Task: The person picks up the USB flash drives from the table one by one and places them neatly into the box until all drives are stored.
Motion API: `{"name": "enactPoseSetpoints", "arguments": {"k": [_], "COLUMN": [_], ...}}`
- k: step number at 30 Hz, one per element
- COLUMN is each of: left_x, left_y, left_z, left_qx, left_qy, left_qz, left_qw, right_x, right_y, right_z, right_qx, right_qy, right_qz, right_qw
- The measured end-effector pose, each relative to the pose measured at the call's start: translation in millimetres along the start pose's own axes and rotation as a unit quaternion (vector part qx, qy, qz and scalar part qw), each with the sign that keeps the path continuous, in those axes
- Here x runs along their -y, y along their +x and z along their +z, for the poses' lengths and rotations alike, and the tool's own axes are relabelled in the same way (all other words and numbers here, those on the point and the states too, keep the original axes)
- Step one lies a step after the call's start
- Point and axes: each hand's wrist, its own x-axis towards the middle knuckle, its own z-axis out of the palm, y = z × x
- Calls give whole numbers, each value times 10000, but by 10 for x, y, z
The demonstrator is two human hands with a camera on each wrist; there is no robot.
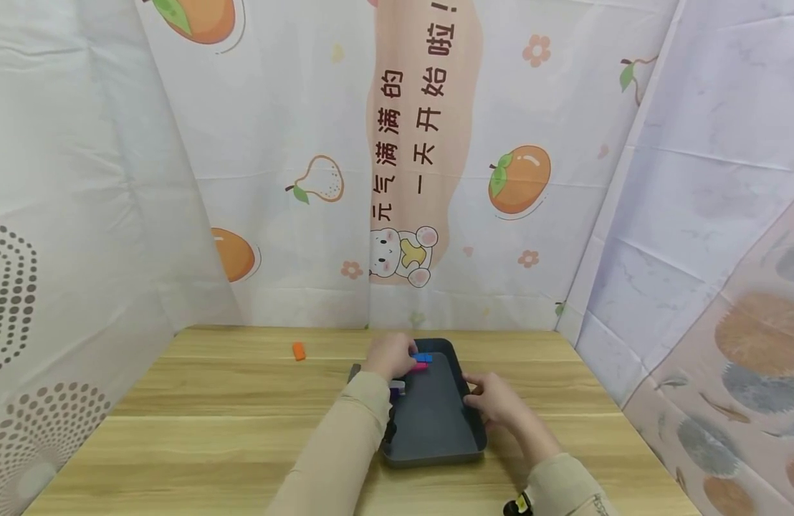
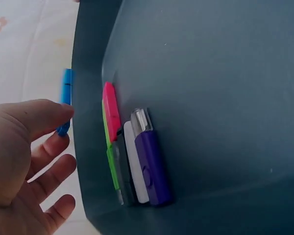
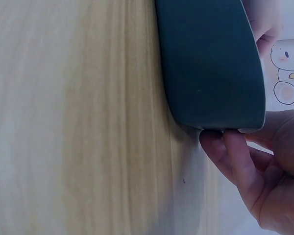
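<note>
My left hand [image 1: 390,355] pinches a slim blue USB flash drive [image 2: 66,93] between thumb and fingertip, above the far-left part of a dark grey tray [image 1: 436,423]. Lined up along the tray's wall are a pink stick [image 2: 111,110], a green stick [image 2: 109,147], a dark stick [image 2: 122,171], a white stick [image 2: 136,164] and a purple USB flash drive [image 2: 154,169] with a clear-and-silver end. At the opposite side, my right hand [image 1: 496,401] grips the tray's rim, with fingers against the outer wall [image 3: 210,98].
A small orange stick [image 1: 298,351] lies on the wooden table [image 1: 242,408], left of the tray. Printed fabric curtains [image 1: 307,251] hang behind the table and along both sides.
</note>
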Motion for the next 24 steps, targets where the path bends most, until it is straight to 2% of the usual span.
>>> {"name": "enactPoseSetpoints", "arguments": {"k": [6, 15, 24], "left_x": [-44, -80, -80], "left_y": [-19, -57, -80], "left_z": [29, 80, 102], "left_qx": [321, 432, 503], "left_qy": [309, 683, 682], "left_qz": [-19, 9, -54], "left_qw": [9990, 9967, 9964], "right_x": [15, 32, 14], "right_y": [1, -14, 1], "right_z": [7, 8, -1], "right_qx": [-9, -25, -1], "right_qy": [-6, 109, 39], "right_qz": [-38, 28, -32], "right_qw": [10000, 9999, 10000]}}
